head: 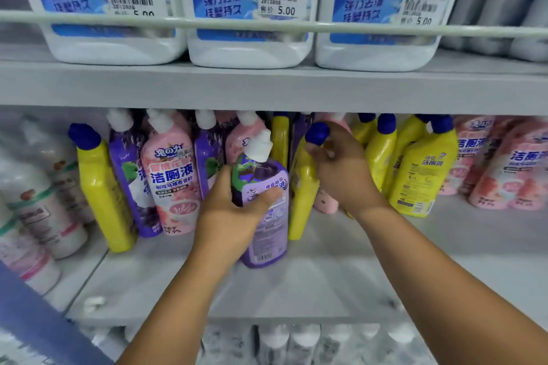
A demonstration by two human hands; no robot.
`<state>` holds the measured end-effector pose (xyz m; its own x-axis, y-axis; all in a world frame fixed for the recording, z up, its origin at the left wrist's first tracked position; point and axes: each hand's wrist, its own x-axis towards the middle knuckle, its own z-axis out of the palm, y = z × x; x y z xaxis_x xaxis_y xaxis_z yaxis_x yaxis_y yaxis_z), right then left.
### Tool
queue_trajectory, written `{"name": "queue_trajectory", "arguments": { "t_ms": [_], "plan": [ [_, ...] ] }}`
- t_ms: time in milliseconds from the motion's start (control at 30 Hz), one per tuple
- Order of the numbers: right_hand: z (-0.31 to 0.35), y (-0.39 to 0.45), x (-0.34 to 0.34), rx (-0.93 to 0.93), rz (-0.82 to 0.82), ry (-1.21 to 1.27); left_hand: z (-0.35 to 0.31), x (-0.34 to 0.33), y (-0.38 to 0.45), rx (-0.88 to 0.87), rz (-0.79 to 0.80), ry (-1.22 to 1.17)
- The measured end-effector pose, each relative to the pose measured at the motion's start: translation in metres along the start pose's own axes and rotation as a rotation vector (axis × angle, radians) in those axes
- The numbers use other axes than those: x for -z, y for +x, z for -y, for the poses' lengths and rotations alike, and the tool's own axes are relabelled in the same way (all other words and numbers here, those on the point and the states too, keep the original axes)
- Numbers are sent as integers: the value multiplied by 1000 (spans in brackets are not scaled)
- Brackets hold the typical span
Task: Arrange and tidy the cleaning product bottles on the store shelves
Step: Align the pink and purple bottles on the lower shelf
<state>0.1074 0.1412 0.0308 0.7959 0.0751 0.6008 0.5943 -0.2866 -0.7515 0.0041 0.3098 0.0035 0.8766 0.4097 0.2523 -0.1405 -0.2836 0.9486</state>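
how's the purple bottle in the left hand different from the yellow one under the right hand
The purple bottle has a white cap; the yellow bottle has a blue one. The left hand grips the purple bottle's body in front of the row; the right hand holds the yellow bottle's neck, in the row. Both have angled necks.

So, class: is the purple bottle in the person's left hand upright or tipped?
Tipped. The purple bottle leans right, its white cap toward the yellow bottle, gripped by the left hand.

Left hand [234,210] grips purple bottle [265,216]; right hand [341,169] clasps yellow bottle [304,195].
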Motion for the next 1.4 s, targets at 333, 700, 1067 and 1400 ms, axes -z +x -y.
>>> {"name": "queue_trajectory", "arguments": {
  "t_ms": [333,700,1067,1400],
  "plan": [
    [-10,34,65,-37,275,-200,-25,-93,-13,9,271,-60],
    [-49,-25,123,-243,256,54,-6,-103,-19,-375,257,736],
    [-84,-26,151,-290,-164,-266,20,52,17,-254,-510,271],
    [86,4,-54,-59,328,45,7,108,72,-278,-444,351]
  ]
}}
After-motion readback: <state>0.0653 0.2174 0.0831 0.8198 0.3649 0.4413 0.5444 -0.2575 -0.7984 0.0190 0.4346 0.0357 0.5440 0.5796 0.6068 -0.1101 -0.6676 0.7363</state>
